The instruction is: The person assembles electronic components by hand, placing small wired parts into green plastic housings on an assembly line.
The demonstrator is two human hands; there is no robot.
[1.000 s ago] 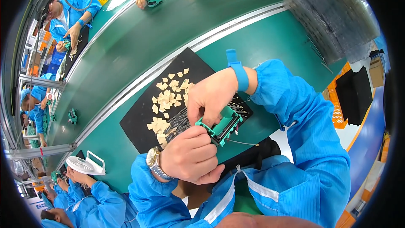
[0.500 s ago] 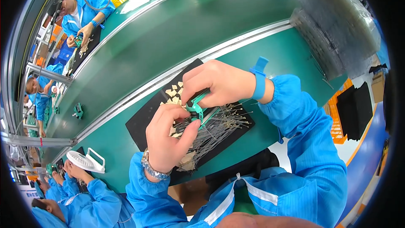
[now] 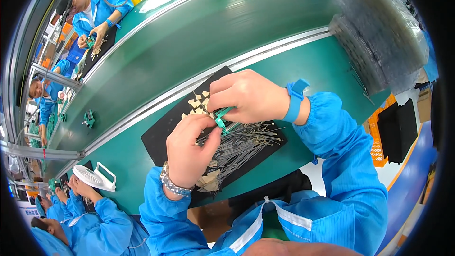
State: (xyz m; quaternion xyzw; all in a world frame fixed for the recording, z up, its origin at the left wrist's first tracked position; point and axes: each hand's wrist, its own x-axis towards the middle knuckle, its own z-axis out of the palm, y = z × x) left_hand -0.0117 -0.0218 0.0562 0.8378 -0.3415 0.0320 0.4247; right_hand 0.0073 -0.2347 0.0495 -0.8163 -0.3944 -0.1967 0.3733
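Note:
Between my two hands is a small green plastic part [image 3: 221, 122], gripped from both sides above the black mat [image 3: 159, 137]. My left hand [image 3: 192, 144] pinches its near left end with thumb and fingers. From the far right, my right hand [image 3: 250, 96] holds its upper end with bent fingers. Fingers hide much of the part, so its full shape cannot be made out. Below and right of it lies a heap of thin grey wires [image 3: 241, 149] with small pale tips. Cream-coloured flat pieces [image 3: 195, 103] are scattered just beyond my left fingers.
A green conveyor belt [image 3: 189, 52] runs beyond the metal rail, carrying another green part [image 3: 88, 118]. A white fan [image 3: 90, 176] stands at left beside a co-worker. Stacked clear plastic trays [image 3: 379, 42] rise at far right. An orange crate [image 3: 377, 142] sits below the table's right edge.
My hands have shifted slightly and the green part has turned between my fingers, showing less of its upper side. My view has moved a little. Both hands keep their hold.

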